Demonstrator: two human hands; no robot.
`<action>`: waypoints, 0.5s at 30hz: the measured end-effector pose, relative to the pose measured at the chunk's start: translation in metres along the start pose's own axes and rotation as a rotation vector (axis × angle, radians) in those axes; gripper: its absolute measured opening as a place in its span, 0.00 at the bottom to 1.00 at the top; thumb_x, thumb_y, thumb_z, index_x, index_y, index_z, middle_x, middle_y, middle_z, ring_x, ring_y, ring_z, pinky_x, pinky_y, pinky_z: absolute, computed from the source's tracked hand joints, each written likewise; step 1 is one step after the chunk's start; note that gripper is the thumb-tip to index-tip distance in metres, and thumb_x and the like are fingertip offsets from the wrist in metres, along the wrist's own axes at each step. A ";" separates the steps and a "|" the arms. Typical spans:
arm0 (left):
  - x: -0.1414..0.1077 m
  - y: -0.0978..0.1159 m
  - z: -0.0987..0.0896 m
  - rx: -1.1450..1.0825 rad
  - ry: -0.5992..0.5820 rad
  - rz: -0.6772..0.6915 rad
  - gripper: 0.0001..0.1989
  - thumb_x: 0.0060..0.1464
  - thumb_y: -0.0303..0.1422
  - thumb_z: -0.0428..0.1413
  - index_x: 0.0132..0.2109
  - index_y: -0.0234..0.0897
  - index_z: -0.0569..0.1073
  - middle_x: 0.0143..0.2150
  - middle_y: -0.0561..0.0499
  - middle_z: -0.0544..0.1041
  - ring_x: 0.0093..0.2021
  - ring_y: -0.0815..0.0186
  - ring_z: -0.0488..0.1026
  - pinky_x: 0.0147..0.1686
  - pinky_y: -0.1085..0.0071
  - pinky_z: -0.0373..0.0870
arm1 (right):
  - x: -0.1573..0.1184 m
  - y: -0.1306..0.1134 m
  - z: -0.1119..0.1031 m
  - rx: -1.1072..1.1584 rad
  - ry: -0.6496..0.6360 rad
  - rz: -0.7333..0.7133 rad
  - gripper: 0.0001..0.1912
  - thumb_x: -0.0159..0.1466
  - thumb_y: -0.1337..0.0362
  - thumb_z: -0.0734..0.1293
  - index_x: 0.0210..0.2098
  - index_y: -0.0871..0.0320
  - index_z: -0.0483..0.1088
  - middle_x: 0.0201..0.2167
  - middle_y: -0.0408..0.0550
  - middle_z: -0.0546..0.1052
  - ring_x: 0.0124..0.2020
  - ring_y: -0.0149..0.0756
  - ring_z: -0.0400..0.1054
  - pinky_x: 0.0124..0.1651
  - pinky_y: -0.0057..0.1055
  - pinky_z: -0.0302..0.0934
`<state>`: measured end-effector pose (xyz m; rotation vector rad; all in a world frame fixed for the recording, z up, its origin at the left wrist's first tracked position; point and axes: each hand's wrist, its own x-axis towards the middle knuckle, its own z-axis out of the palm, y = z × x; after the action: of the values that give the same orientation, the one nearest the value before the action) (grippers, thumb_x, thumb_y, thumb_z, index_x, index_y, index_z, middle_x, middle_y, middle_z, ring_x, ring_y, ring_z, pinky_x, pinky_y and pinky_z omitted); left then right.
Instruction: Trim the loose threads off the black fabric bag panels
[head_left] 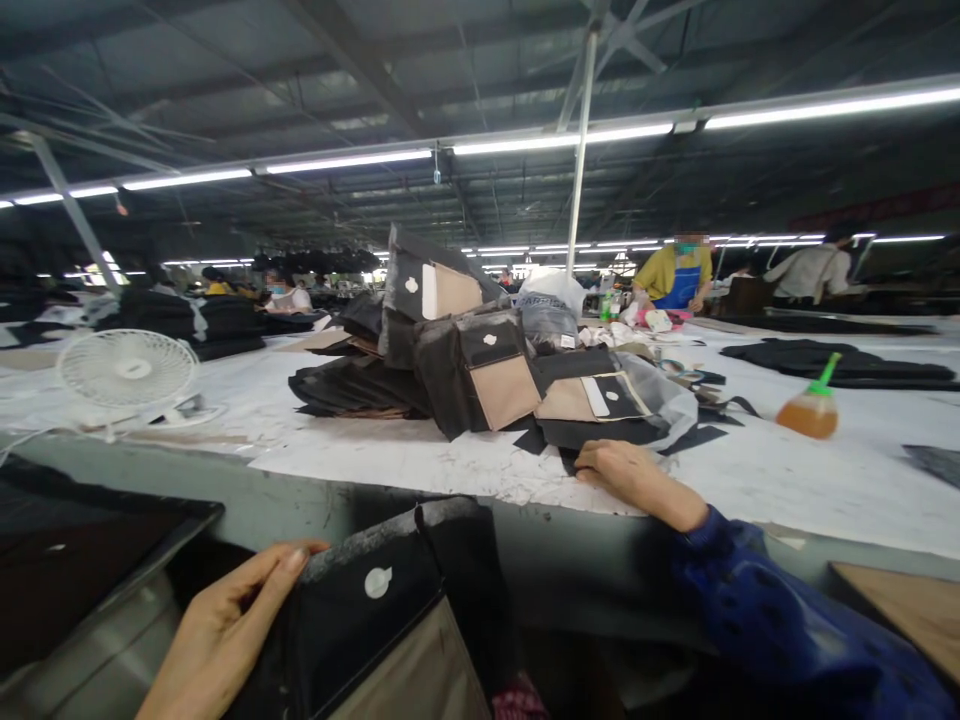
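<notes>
Here LH (229,625) grips 1 panel (390,610), RH (626,475) nr 3 tan pkts (504,392).

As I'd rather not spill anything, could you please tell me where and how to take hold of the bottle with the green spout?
I'd grip the bottle's rounded body, coming from the left, where the right hand is. It looks easy to wrap, while the green spout is thin and leans right, away from that side.
</notes>
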<state>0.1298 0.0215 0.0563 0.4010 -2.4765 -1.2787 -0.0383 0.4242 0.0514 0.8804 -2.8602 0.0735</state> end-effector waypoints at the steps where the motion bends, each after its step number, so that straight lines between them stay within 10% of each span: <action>1: 0.000 0.000 -0.001 -0.009 -0.039 -0.028 0.26 0.45 0.58 0.57 0.39 0.41 0.79 0.38 0.52 0.81 0.42 0.54 0.76 0.41 0.71 0.74 | 0.001 0.000 -0.001 0.002 -0.001 0.004 0.14 0.65 0.69 0.59 0.37 0.62 0.77 0.41 0.58 0.77 0.44 0.43 0.71 0.46 0.33 0.61; 6: -0.006 0.002 -0.002 -0.150 -0.191 -0.058 0.24 0.47 0.55 0.57 0.40 0.40 0.75 0.32 0.53 0.79 0.37 0.59 0.76 0.34 0.74 0.73 | 0.006 0.000 0.001 0.389 0.191 0.078 0.13 0.63 0.65 0.60 0.25 0.61 0.70 0.38 0.54 0.76 0.35 0.38 0.70 0.41 0.34 0.62; 10: -0.014 0.013 -0.004 -0.171 -0.304 -0.045 0.21 0.47 0.53 0.59 0.37 0.39 0.74 0.28 0.53 0.76 0.33 0.61 0.74 0.32 0.75 0.72 | 0.011 -0.018 0.000 0.955 0.199 -0.048 0.17 0.59 0.58 0.63 0.18 0.59 0.63 0.52 0.54 0.72 0.49 0.43 0.68 0.50 0.37 0.61; 15: -0.023 0.033 -0.013 -0.084 -0.072 0.144 0.18 0.46 0.51 0.60 0.31 0.39 0.75 0.25 0.54 0.74 0.27 0.65 0.70 0.25 0.77 0.67 | 0.023 -0.028 0.000 0.993 0.206 -0.019 0.18 0.63 0.53 0.62 0.27 0.60 0.71 0.45 0.55 0.77 0.45 0.44 0.70 0.49 0.39 0.62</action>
<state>0.1523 0.0395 0.0874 0.1552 -2.4496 -1.3541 -0.0414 0.3887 0.0546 0.9236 -2.5181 1.5606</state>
